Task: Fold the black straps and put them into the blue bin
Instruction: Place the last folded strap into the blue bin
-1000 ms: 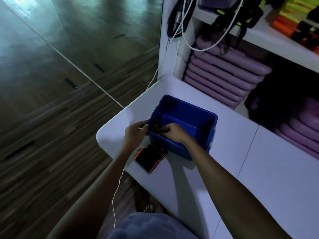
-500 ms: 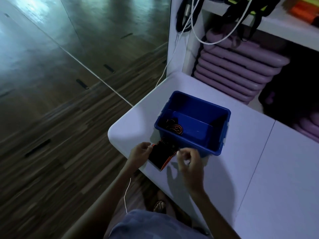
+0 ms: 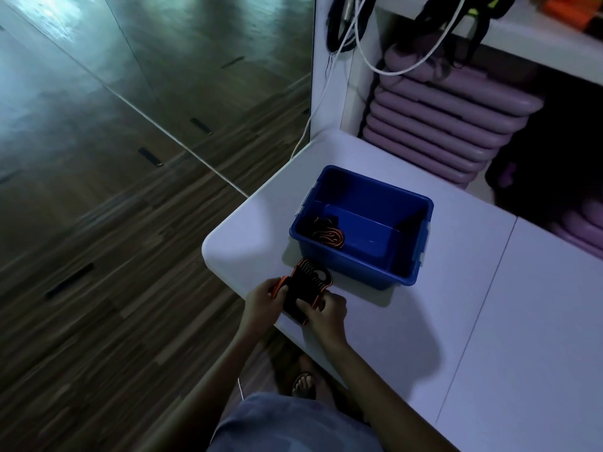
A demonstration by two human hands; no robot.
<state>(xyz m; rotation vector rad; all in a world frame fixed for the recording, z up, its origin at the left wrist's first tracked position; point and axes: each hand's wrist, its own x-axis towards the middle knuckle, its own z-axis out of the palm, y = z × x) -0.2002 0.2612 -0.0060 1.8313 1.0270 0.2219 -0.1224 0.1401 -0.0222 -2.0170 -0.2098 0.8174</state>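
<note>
Left hand [image 3: 263,300] grips the 9 o'clock edge of the strap stack [image 3: 305,290], fingers curled over the orange-trimmed side – it looks like an anchor, so the pile does not slide while the other hand works. The stack lies flat on the table [image 3: 424,321] near its front edge, just beside the bin's near wall at the bin's 7 o'clock; kept close, probably, so each folded piece only needs a short lift over the rim.

Right hand [image 3: 326,309] closes on the stack's 5 o'clock corner, fingertips pinching the top layers, thumb tucked on the black surface. Judging by the pinch, it is peeling off one strap to fold next – though the light is dim and I cannot tell whether it has one layer or several.

Blue bin [image 3: 360,270] sits open on the table at 1 o'clock from the hands. One folded strap [image 3: 328,234], black with orange edging, already lies coiled on the bin floor toward the 9 o'clock wall; the rest of the floor is bare, so there is room for more.

Farther right, past 2 o'clock, purple mats [image 3: 440,125] are stacked under a shelf, well apart from the work.

Task is at an early stage: one strap in, the stack not yet done.
</note>
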